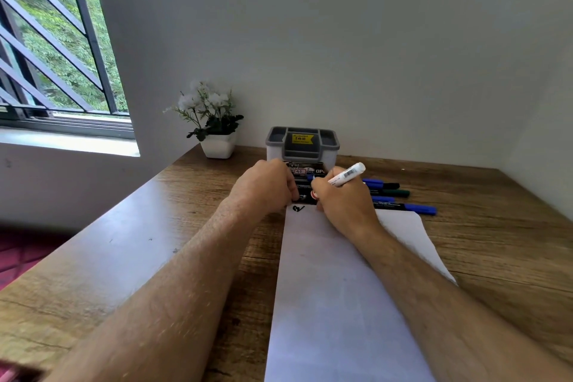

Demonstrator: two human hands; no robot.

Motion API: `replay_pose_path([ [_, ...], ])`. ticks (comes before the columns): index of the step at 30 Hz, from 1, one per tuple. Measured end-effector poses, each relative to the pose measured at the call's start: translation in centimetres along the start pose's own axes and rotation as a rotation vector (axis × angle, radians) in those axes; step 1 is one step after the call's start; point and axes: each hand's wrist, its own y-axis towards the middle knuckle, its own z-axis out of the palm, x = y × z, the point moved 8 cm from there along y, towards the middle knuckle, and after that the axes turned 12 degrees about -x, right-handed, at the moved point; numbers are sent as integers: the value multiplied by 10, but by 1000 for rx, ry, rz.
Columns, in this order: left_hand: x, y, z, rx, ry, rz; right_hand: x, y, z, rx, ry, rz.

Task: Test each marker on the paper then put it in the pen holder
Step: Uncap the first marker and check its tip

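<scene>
A white sheet of paper (pixel 335 288) lies on the wooden table (pixel 155 242), with a small black scribble (pixel 298 208) near its far edge. My right hand (pixel 341 205) grips a white-barrelled marker (pixel 347 174) tilted up to the right, its tip hidden behind my fingers at the paper's top. My left hand (pixel 266 186) rests closed at the paper's far-left corner; I cannot see whether it holds anything. Behind the hands stands the grey pen holder (pixel 302 143) with a yellow price sticker. Several blue, black and green markers (pixel 403 198) lie to the right.
A black marker box (pixel 305 178) sits between the hands and the holder. A white pot of white flowers (pixel 214 130) stands at the back left by the wall. A barred window (pixel 55 49) is on the left. The table edge runs diagonally at left.
</scene>
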Motion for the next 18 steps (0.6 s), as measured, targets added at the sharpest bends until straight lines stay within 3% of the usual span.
replay_pose_path([
  [3,-8,-1,-10,-111,-112,75,2,4,-9,-34,161,52],
  [6,-15,-6,-30,-276,-406,65,4,7,-17,-45,315,117],
  [11,-17,-7,-27,-165,-1137,-206,5,8,-26,-79,451,152],
  [15,-15,1,-21,-151,-1471,-372,4,10,-30,-120,498,160],
  [18,-17,13,-21,-112,-1548,-459,3,13,-31,-156,502,145],
])
